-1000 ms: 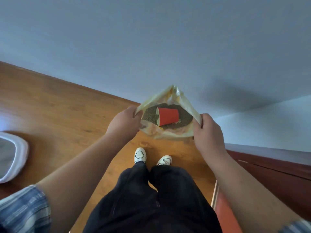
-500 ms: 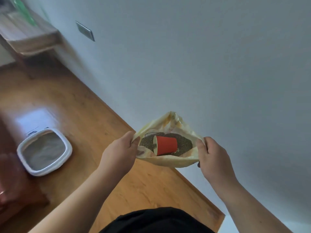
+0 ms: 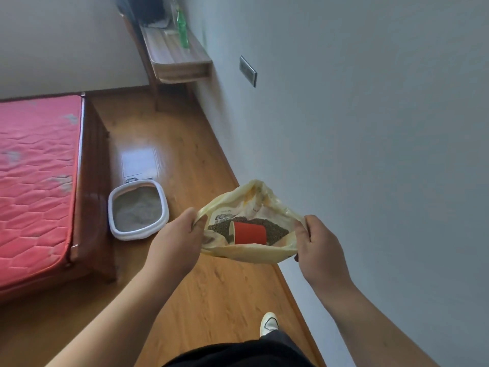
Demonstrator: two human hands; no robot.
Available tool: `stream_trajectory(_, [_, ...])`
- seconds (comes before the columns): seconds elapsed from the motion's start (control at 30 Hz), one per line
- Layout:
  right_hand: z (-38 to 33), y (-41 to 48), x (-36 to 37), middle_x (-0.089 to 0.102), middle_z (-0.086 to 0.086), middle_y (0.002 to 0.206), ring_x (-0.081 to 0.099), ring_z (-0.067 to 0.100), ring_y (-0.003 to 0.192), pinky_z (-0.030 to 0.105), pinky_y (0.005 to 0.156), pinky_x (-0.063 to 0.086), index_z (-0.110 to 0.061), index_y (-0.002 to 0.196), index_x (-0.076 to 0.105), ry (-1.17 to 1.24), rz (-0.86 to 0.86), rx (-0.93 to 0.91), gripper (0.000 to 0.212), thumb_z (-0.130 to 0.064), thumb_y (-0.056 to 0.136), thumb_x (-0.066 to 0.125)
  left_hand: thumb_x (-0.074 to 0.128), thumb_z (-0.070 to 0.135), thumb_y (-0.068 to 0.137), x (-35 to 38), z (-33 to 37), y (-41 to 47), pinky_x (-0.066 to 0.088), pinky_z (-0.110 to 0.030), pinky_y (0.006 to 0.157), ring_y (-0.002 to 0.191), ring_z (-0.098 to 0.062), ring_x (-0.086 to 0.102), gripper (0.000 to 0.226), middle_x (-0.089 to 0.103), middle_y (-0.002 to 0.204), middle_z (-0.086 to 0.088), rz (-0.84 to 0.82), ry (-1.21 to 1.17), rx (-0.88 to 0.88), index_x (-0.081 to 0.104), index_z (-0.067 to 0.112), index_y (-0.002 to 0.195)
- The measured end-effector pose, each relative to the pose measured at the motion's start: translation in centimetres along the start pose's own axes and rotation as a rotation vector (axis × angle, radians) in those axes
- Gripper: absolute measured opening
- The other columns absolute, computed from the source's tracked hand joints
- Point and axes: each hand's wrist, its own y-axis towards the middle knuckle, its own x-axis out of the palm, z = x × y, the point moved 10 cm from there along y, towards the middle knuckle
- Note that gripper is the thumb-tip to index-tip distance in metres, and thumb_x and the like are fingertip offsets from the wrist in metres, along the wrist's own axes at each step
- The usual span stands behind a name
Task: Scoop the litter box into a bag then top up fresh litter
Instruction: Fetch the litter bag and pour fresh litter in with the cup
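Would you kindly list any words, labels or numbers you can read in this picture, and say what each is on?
Nothing is legible.
The bag, its rim gripped by the left hand and the right hand: dark print on the inner wall, too blurred to read.
The floor behind the litter box: a small printed mark, too small to read.
The red cup in the bag: plain, no lettering seen.

Pale yellow bag (image 3: 248, 254), red cup (image 3: 250, 233), dark granules (image 3: 275, 229), white litter box (image 3: 137, 231) of grey litter (image 3: 136, 210), quilted red mattress (image 3: 34, 176).
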Motion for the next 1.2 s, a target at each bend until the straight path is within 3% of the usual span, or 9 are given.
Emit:
stream_trajectory(0.2, [-0.9, 7.6, 1.7, 0.052, -0.008, 0.062, 0.051, 0.007, 0.052, 0.018, 0.046, 0.039, -0.033, 0.075, 0.043, 0.028, -0.13, -0.13, 0.029, -0.037, 0.103, 0.044, 0.044, 0.04, 0.103, 1.0, 0.3, 4.2, 0.043, -0.04, 0.063, 0.063, -0.021, 0.049, 0.039, 0.053, 0.065, -0.001, 0.081, 0.02, -0.098, 0.038, 0.017, 0.072])
stream_trajectory(0.43, [-2.5, 16.7, 6.2, 0.053, -0.01, 0.067, 0.055, -0.004, 0.057, 0.013, 0.048, 0.041, -0.026, 0.086, 0.05, 0.041, -0.291, -0.229, 0.022, -0.039, 0.101, 0.042, 0.045, 0.036, 0.104, 2.4, -1.4, 8.8, 0.034, -0.038, 0.058, 0.06, -0.019, 0.048, 0.038, 0.051, 0.062, 0.001, 0.174, -0.024, -0.264, 0.039, 0.019, 0.07])
stream_trajectory(0.53, [-4.0, 19.1, 10.0, 0.054, -0.009, 0.069, 0.054, -0.006, 0.059, 0.011, 0.049, 0.041, -0.024, 0.088, 0.051, 0.036, -0.411, -0.257, 0.019, -0.033, 0.104, 0.044, 0.043, 0.036, 0.105, 1.6, -4.1, 9.5, 0.039, -0.038, 0.06, 0.064, -0.019, 0.053, 0.034, 0.058, 0.066, 0.001, 0.217, -0.068, -0.35, 0.046, 0.022, 0.074])
stream_trajectory(0.67, [-6.8, 22.5, 16.4, 0.056, -0.011, 0.076, 0.056, -0.003, 0.062, 0.008, 0.05, 0.041, -0.024, 0.095, 0.055, -0.01, -0.562, -0.301, 0.017, -0.033, 0.104, 0.044, 0.042, 0.036, 0.105, 0.6, -8.9, 12.0, 0.037, -0.039, 0.057, 0.062, -0.023, 0.05, 0.036, 0.054, 0.064, -0.003, 0.259, -0.076, -0.475, 0.04, 0.018, 0.074])
stream_trajectory(0.8, [-10.4, 26.4, 24.1, 0.059, -0.009, 0.075, 0.056, 0.005, 0.062, 0.012, 0.049, 0.041, -0.029, 0.089, 0.054, -0.058, -0.67, -0.321, 0.021, -0.035, 0.105, 0.042, 0.041, 0.038, 0.105, -1.0, -14.2, 16.4, 0.041, -0.042, 0.063, 0.066, -0.024, 0.052, 0.037, 0.053, 0.065, -0.001, 0.265, -0.087, -0.565, 0.038, 0.016, 0.075])
stream_trajectory(1.0, [-17.6, 31.8, 33.2, 0.059, -0.008, 0.072, 0.056, 0.008, 0.061, 0.018, 0.049, 0.039, -0.031, 0.084, 0.051, -0.156, -0.781, -0.409, 0.025, -0.034, 0.106, 0.039, 0.036, 0.04, 0.106, -5.2, -18.8, 21.8, 0.036, -0.038, 0.06, 0.068, -0.02, 0.054, 0.034, 0.056, 0.07, -0.001, 0.244, -0.058, -0.662, 0.039, 0.018, 0.08])
stream_trajectory(1.2, [-23.2, 35.2, 40.8, 0.06, -0.008, 0.073, 0.057, 0.012, 0.067, 0.034, 0.057, 0.048, -0.029, 0.083, 0.049, -0.229, -0.862, -0.533, 0.027, -0.038, 0.106, 0.036, 0.036, 0.039, 0.106, -7.8, -22.7, 24.3, 0.038, -0.041, 0.063, 0.072, -0.028, 0.054, 0.034, 0.053, 0.07, -0.004, 0.298, -0.115, -0.809, 0.032, 0.02, 0.078])
